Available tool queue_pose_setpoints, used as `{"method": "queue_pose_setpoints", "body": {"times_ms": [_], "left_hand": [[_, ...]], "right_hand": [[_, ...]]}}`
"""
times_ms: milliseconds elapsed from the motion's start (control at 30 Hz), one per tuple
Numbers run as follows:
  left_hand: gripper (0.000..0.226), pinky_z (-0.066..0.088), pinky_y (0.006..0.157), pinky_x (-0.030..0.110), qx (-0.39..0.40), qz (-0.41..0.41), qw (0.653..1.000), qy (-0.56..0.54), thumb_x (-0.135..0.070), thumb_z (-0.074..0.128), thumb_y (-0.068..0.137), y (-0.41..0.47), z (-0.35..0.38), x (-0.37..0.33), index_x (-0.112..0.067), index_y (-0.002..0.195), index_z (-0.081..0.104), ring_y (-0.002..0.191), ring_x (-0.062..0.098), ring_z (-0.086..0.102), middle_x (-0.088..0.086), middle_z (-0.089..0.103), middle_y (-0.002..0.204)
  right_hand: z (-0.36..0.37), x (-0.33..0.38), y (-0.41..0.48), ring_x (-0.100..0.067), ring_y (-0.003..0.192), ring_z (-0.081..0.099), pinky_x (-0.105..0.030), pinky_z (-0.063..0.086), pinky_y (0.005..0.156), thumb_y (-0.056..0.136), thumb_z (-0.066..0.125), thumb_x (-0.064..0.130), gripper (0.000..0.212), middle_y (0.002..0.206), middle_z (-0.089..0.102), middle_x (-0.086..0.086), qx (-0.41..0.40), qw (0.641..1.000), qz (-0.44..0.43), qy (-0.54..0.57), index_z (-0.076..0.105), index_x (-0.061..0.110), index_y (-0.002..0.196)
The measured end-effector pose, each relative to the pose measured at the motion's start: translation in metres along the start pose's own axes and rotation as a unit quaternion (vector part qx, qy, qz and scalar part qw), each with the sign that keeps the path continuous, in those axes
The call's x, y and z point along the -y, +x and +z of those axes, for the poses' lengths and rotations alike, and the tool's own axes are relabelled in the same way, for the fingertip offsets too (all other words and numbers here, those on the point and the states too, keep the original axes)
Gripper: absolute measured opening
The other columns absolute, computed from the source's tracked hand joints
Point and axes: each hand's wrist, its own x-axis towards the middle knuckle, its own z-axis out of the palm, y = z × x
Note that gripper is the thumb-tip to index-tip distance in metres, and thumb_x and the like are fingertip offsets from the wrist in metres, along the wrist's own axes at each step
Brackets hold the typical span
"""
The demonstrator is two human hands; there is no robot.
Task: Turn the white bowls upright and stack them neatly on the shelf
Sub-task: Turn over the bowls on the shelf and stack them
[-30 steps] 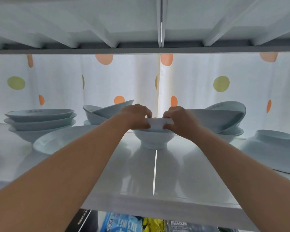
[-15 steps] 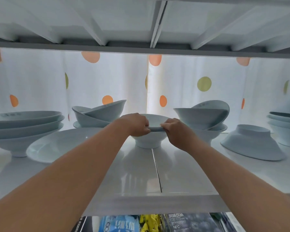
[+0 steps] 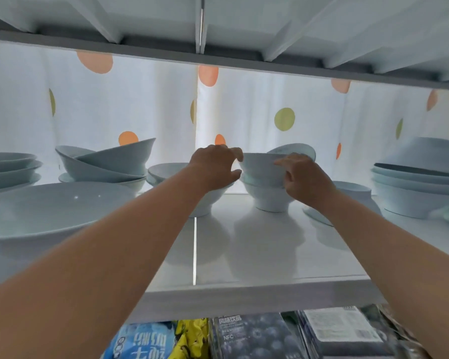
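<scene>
On the white shelf [image 3: 257,257], right of centre, stands a short stack of white bowls [image 3: 270,198]. Its top bowl [image 3: 259,167] sits upright and nested, and another bowl [image 3: 293,150] leans tilted behind it. My left hand [image 3: 215,167] is open, thumb and fingers spread around the top bowl's left rim. My right hand [image 3: 303,177] lies against that bowl's right wall. A single upright bowl [image 3: 166,172] stands just left, half hidden by my left forearm. An upside-down bowl [image 3: 353,189] lies behind my right forearm.
Tilted bowls [image 3: 109,164] are piled at back left, with a wide shallow bowl [image 3: 49,208] in front and a flat stack [image 3: 8,167] at far left. A taller stack [image 3: 412,187] stands far right. The upper shelf [image 3: 218,58] hangs low. Packages [image 3: 244,338] lie below.
Both hands have let go of the centre bowl and moved right to the top bowl of the neighbouring stack. The camera has shifted right.
</scene>
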Motion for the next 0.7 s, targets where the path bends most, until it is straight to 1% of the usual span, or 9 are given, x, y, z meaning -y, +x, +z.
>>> {"method": "queue_pose_setpoints", "body": {"times_ms": [67,167,233,267,400,467,533,600,700], "left_hand": [[0.039,0.043,0.093,0.038,-0.006,0.012,1.000,-0.005,-0.037,0.051,0.091,0.017,0.006,-0.023,-0.027,0.128,0.050,0.115,0.026,0.053,0.005,0.057,0.122],[0.039,0.044,0.092,0.040,-0.027,0.020,0.999,-0.003,-0.039,0.054,0.088,0.043,0.018,-0.053,-0.026,0.125,0.050,0.109,0.027,0.053,0.006,0.056,0.116],[0.041,0.044,0.091,0.042,-0.059,0.021,0.998,-0.011,-0.040,0.058,0.086,0.057,0.024,-0.069,-0.022,0.122,0.049,0.106,0.027,0.051,0.007,0.054,0.113],[0.043,0.043,0.092,0.041,-0.071,0.023,0.997,-0.012,-0.042,0.060,0.084,0.063,0.026,-0.076,-0.021,0.120,0.048,0.106,0.027,0.050,0.007,0.053,0.114],[0.046,0.040,0.096,0.039,-0.034,0.011,0.999,-0.001,-0.047,0.060,0.083,0.079,0.026,-0.090,-0.024,0.122,0.051,0.114,0.025,0.048,0.004,0.056,0.118],[0.042,0.043,0.095,0.039,0.016,0.004,1.000,-0.007,-0.047,0.059,0.084,0.082,0.025,-0.091,-0.027,0.121,0.054,0.111,0.022,0.052,0.001,0.061,0.116],[0.038,0.047,0.087,0.037,0.070,-0.005,0.998,-0.006,-0.043,0.058,0.085,0.082,0.025,-0.093,-0.027,0.119,0.056,0.103,0.020,0.055,-0.001,0.062,0.108],[0.034,0.044,0.078,0.032,0.088,-0.006,0.996,0.007,-0.038,0.057,0.087,0.081,0.025,-0.094,-0.024,0.117,0.056,0.094,0.020,0.053,-0.003,0.057,0.095],[0.026,0.040,0.072,0.029,0.063,-0.001,0.998,0.029,-0.028,0.055,0.089,0.081,0.027,-0.094,-0.019,0.113,0.057,0.092,0.024,0.056,-0.002,0.051,0.088]], "right_hand": [[-0.001,-0.017,0.003,-0.037,0.111,0.052,-0.041,0.042,0.097,0.078,0.045,-0.008,0.047,0.115,0.060,-0.020,-0.035,0.999,-0.015,0.004,0.059,0.005,0.122],[-0.008,-0.042,0.008,-0.038,0.096,0.056,-0.044,0.047,0.089,0.068,0.040,-0.005,0.047,0.098,0.062,-0.018,-0.077,0.994,-0.076,0.021,0.065,0.004,0.108],[-0.015,-0.061,0.014,-0.037,0.092,0.054,-0.044,0.048,0.085,0.065,0.037,-0.005,0.048,0.095,0.059,-0.018,-0.091,0.992,-0.080,0.027,0.063,0.004,0.104],[-0.018,-0.070,0.017,-0.037,0.095,0.053,-0.044,0.047,0.086,0.065,0.038,-0.008,0.048,0.098,0.058,-0.018,-0.091,0.993,-0.076,0.028,0.061,0.003,0.106],[-0.017,-0.099,0.034,-0.030,0.111,0.049,-0.041,0.044,0.095,0.070,0.047,-0.009,0.055,0.114,0.057,-0.013,0.000,0.997,-0.073,0.020,0.054,0.009,0.121],[-0.014,-0.109,0.041,-0.030,0.108,0.053,-0.041,0.048,0.091,0.071,0.047,-0.007,0.052,0.110,0.059,-0.011,0.055,0.994,-0.091,0.015,0.057,0.013,0.118],[-0.012,-0.115,0.042,-0.029,0.106,0.054,-0.039,0.049,0.090,0.073,0.044,-0.010,0.049,0.110,0.060,-0.011,0.101,0.991,-0.082,0.015,0.058,0.011,0.115],[-0.010,-0.118,0.042,-0.028,0.108,0.055,-0.038,0.047,0.093,0.079,0.047,-0.007,0.042,0.115,0.060,-0.010,0.114,0.991,-0.069,0.012,0.057,0.010,0.116],[-0.007,-0.120,0.045,-0.030,0.107,0.058,-0.036,0.047,0.092,0.085,0.057,0.003,0.030,0.116,0.062,-0.014,0.091,0.993,-0.076,0.016,0.057,0.007,0.114]]}}
